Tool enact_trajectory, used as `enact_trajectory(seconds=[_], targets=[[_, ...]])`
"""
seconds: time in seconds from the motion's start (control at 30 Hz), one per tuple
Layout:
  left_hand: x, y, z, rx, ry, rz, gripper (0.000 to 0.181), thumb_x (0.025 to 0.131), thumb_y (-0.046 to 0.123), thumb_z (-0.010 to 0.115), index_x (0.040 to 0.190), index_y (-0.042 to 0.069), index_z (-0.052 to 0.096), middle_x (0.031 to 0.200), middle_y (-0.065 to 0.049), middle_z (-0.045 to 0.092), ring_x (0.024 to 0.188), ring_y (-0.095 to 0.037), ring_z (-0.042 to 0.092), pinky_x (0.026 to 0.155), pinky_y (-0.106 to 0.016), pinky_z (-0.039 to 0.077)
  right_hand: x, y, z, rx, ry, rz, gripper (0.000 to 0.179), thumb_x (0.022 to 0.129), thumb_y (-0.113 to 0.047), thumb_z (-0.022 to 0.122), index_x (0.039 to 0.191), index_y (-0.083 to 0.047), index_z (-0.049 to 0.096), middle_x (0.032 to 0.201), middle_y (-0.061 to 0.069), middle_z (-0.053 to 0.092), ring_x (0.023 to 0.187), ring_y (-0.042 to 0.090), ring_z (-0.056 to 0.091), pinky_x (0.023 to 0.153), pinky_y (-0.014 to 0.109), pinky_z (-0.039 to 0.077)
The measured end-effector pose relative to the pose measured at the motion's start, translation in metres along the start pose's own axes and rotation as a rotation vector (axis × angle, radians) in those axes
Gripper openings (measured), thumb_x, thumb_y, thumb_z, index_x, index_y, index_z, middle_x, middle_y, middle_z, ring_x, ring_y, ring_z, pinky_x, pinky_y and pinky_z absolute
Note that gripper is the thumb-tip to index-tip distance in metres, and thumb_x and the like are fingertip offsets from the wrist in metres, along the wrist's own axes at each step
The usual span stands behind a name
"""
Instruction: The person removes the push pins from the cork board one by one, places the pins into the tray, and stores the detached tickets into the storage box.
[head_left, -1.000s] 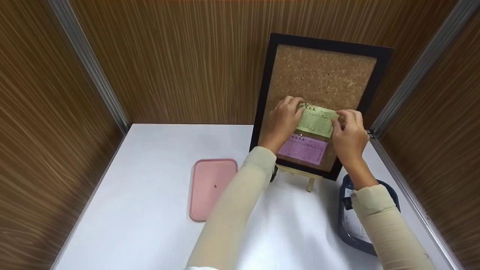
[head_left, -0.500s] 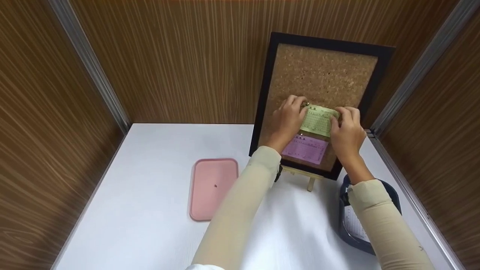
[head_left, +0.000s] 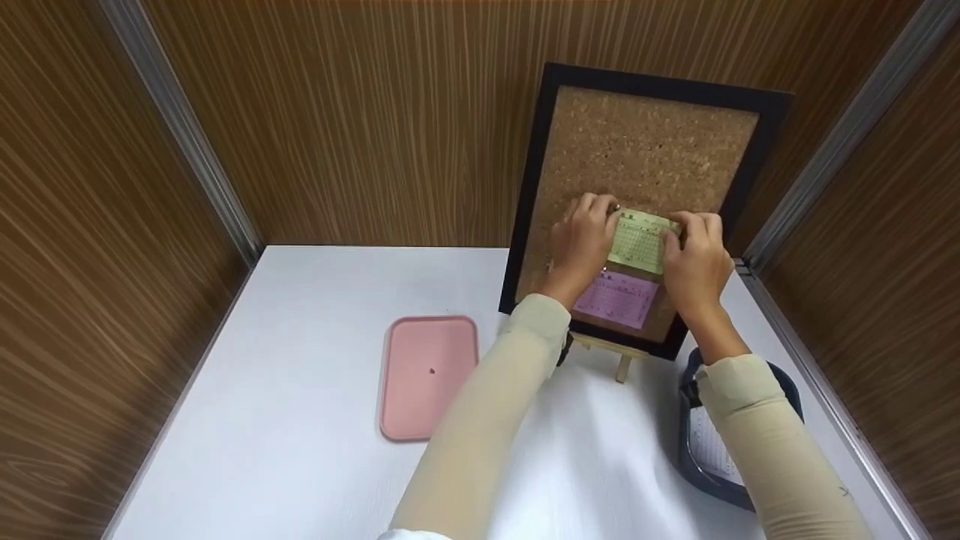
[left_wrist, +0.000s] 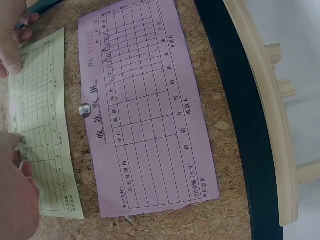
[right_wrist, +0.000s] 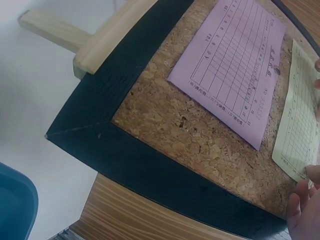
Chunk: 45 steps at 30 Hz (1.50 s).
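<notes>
Right hand (head_left: 697, 261) pinches green receipt form (head_left: 640, 243) against corkboard (head_left: 637, 154) — left hand (head_left: 582, 238) at form's left end, grip unclear

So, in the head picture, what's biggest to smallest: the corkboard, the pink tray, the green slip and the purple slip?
1. Corkboard, easily the largest
2. Pink tray
3. Green slip and purple slip: they look about alike, and both are partly covered, so I can't rank them.
</notes>
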<state>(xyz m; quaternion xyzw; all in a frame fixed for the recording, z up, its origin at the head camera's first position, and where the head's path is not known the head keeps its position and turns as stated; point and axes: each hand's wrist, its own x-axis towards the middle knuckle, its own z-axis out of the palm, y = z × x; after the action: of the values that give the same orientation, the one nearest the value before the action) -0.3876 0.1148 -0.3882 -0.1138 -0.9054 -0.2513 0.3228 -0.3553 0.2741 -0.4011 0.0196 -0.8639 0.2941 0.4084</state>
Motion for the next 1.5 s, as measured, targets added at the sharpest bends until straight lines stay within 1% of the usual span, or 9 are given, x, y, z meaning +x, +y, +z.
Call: enact_trajectory(seconds=[0.27, 0.43, 0.63, 0.77, 0.9, 1.0, 1.27, 1.5], targets=[[0.0025, 0.0003, 0.0000, -0.056, -0.042, -0.037, 0.018, 0.101, 0.042, 0.058, 0.110, 0.028, 0.067, 0.111, 0.013, 0.065, 0.099, -0.005, 0.064, 0.070, -0.025, 0.051, 0.0021, 0.0012, -0.0007, -0.012, 0.007, -0.010, 0.017, 0.098, -0.018, 0.067, 0.110, -0.005, 0.069, 0.114, 0.014, 0.059, 0.080, 0.038, 0.061, 0.065, 0.051, 0.040], [0.0023, 0.0001, 0.0006, -0.069, -0.036, -0.048, 0.018, 0.101, 0.042, 0.059, 0.109, 0.028, 0.067, 0.109, 0.013, 0.065, 0.098, -0.004, 0.064, 0.070, -0.025, 0.051, 0.0017, -0.0003, -0.0017, -0.002, -0.006, 0.000, 0.017, 0.099, -0.018, 0.066, 0.109, -0.006, 0.069, 0.116, 0.013, 0.058, 0.082, 0.037, 0.061, 0.067, 0.048, 0.038], [0.0019, 0.0013, 0.0019, -0.047, 0.014, -0.025, 0.016, 0.100, 0.040, 0.061, 0.108, 0.029, 0.069, 0.109, 0.014, 0.066, 0.099, -0.004, 0.064, 0.071, -0.024, 0.052, 0.0009, -0.0028, -0.0029, 0.033, -0.021, 0.025, 0.016, 0.098, -0.018, 0.066, 0.110, -0.006, 0.068, 0.116, 0.012, 0.059, 0.088, 0.033, 0.063, 0.071, 0.046, 0.039], [0.0011, 0.0033, 0.0025, -0.044, 0.039, -0.002, 0.015, 0.100, 0.037, 0.062, 0.109, 0.028, 0.070, 0.108, 0.013, 0.066, 0.095, -0.003, 0.065, 0.071, -0.021, 0.052, 0.0002, -0.0033, -0.0042, 0.050, -0.022, 0.051, 0.019, 0.098, -0.019, 0.067, 0.111, -0.007, 0.068, 0.113, 0.013, 0.060, 0.090, 0.029, 0.062, 0.074, 0.045, 0.040], [0.0006, 0.0048, 0.0032, -0.044, 0.054, 0.011, 0.015, 0.101, 0.035, 0.061, 0.110, 0.027, 0.071, 0.107, 0.012, 0.066, 0.093, -0.001, 0.065, 0.071, -0.020, 0.051, -0.0001, -0.0021, -0.0053, 0.062, -0.016, 0.061, 0.020, 0.097, -0.020, 0.068, 0.113, -0.007, 0.068, 0.112, 0.013, 0.061, 0.092, 0.028, 0.063, 0.077, 0.045, 0.041], [0.0008, 0.0050, 0.0038, -0.042, 0.054, 0.014, 0.015, 0.102, 0.034, 0.061, 0.109, 0.026, 0.071, 0.107, 0.012, 0.066, 0.091, -0.001, 0.065, 0.069, -0.020, 0.051, -0.0003, -0.0012, -0.0054, 0.071, -0.015, 0.058, 0.020, 0.097, -0.019, 0.068, 0.113, -0.006, 0.068, 0.111, 0.014, 0.060, 0.093, 0.028, 0.063, 0.077, 0.044, 0.042], [0.0003, 0.0043, 0.0039, -0.080, 0.035, 0.016, 0.012, 0.101, 0.031, 0.062, 0.106, 0.024, 0.070, 0.104, 0.011, 0.067, 0.085, -0.002, 0.066, 0.067, -0.021, 0.051, -0.0014, 0.0004, -0.0068, 0.079, -0.016, 0.053, 0.021, 0.098, -0.020, 0.068, 0.113, -0.005, 0.068, 0.109, 0.014, 0.060, 0.092, 0.028, 0.063, 0.078, 0.043, 0.041], [0.0004, 0.0042, 0.0027, -0.088, 0.029, 0.013, 0.014, 0.101, 0.032, 0.062, 0.109, 0.024, 0.070, 0.107, 0.011, 0.067, 0.090, -0.002, 0.066, 0.070, -0.020, 0.051, -0.0011, 0.0012, -0.0074, 0.086, -0.022, 0.062, 0.021, 0.098, -0.019, 0.066, 0.114, -0.005, 0.067, 0.108, 0.014, 0.060, 0.092, 0.027, 0.062, 0.079, 0.041, 0.040]])
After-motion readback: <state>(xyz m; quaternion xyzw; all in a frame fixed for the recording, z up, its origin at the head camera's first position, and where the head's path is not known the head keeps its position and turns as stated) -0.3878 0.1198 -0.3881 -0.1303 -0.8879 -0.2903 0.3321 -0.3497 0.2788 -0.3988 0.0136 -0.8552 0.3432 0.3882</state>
